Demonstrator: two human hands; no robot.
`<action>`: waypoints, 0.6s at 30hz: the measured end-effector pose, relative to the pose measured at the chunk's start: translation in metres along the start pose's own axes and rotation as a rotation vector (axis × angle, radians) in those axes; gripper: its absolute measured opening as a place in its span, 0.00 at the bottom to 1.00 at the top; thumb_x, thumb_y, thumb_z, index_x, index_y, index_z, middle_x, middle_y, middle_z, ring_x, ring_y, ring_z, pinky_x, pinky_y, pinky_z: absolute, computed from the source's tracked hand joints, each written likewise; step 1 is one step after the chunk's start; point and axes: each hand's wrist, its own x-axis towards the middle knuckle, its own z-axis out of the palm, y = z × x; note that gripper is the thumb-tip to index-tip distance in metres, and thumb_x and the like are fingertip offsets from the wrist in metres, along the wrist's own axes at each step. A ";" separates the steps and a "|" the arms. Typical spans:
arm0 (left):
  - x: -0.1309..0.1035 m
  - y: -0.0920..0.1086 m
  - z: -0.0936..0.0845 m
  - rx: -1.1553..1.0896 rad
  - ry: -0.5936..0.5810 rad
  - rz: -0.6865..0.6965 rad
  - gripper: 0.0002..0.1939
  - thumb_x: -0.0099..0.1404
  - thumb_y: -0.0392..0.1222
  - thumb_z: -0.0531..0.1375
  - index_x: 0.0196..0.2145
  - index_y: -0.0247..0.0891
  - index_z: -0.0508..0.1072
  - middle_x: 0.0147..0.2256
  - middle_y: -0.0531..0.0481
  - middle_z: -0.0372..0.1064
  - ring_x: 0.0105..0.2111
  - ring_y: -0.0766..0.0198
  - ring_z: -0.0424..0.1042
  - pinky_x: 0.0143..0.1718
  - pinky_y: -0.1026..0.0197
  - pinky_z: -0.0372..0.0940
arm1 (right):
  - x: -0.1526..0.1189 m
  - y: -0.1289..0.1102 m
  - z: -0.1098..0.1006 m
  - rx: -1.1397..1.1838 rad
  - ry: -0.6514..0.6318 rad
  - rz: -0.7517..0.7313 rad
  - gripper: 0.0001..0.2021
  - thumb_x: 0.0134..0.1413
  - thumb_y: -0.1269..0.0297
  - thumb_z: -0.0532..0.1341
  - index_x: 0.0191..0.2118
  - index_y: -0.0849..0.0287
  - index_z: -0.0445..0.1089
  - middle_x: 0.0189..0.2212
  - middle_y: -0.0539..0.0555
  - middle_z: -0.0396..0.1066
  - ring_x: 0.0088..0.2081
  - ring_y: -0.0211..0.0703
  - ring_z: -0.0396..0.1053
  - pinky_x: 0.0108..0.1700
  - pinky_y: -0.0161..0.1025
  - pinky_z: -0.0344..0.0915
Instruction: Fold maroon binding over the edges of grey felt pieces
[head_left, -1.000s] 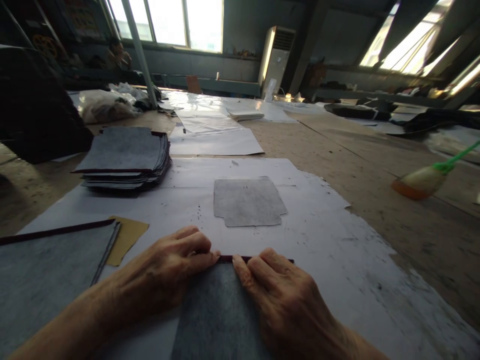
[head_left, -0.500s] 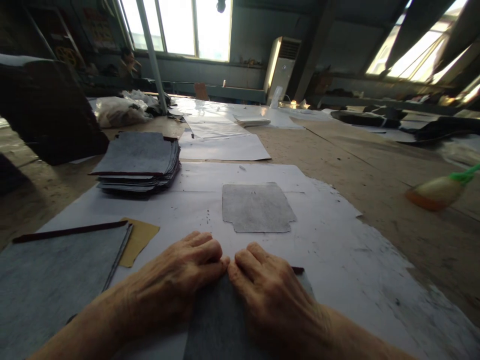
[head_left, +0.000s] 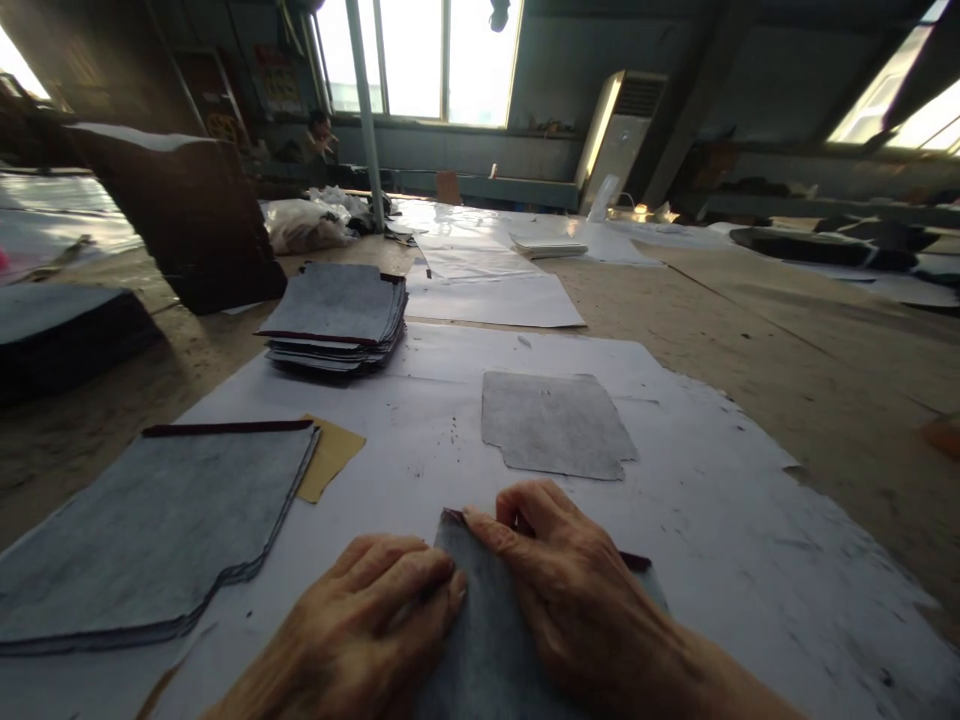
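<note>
A grey sheet piece [head_left: 484, 640] with a dark red folded strip along its far edge lies in front of me, partly hidden by both hands. My left hand [head_left: 382, 610] is closed, thumb and curled fingers pressed together on the piece's left edge. At the far left corner, my right hand [head_left: 562, 565] pinches the dark red strip, its other fingers bent over the sheet. Beyond them a smaller grey notched piece [head_left: 555, 425] lies flat on the white paper [head_left: 420, 470]. To the left is a layered pile of grey pieces [head_left: 165, 530] with a dark red edge.
A neat stack of grey pieces [head_left: 330, 310] stands farther back, left of centre. A tan scrap [head_left: 330, 455] sticks out from beside the nearer pile. Dark stacked material [head_left: 187, 220] leans at the far left. A person [head_left: 319, 140] sits near the window.
My view has turned left, so the table's things appear farther right. My left hand has slid nearer along the left edge, away from my right hand, uncovering the corner.
</note>
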 end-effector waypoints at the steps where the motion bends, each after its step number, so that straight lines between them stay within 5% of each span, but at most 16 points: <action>1: 0.000 0.001 0.000 -0.011 0.024 -0.009 0.15 0.65 0.31 0.46 0.46 0.37 0.65 0.39 0.45 0.68 0.40 0.62 0.68 0.41 0.61 0.66 | 0.000 -0.001 0.000 -0.011 -0.023 0.016 0.16 0.48 0.82 0.49 0.40 0.61 0.66 0.33 0.54 0.59 0.36 0.39 0.57 0.37 0.37 0.62; 5: 0.004 0.003 -0.002 -0.020 0.099 -0.016 0.17 0.65 0.32 0.44 0.49 0.39 0.63 0.38 0.45 0.68 0.39 0.60 0.68 0.39 0.60 0.67 | 0.003 -0.002 0.000 -0.050 -0.058 0.021 0.18 0.49 0.80 0.49 0.44 0.60 0.65 0.34 0.54 0.58 0.35 0.39 0.57 0.37 0.38 0.62; 18: 0.000 -0.002 0.002 -0.001 0.031 -0.018 0.16 0.64 0.30 0.44 0.45 0.36 0.66 0.36 0.46 0.69 0.39 0.61 0.68 0.41 0.60 0.66 | 0.013 -0.008 -0.001 -0.154 -0.143 0.063 0.22 0.50 0.77 0.48 0.48 0.51 0.64 0.32 0.53 0.57 0.31 0.39 0.58 0.33 0.39 0.60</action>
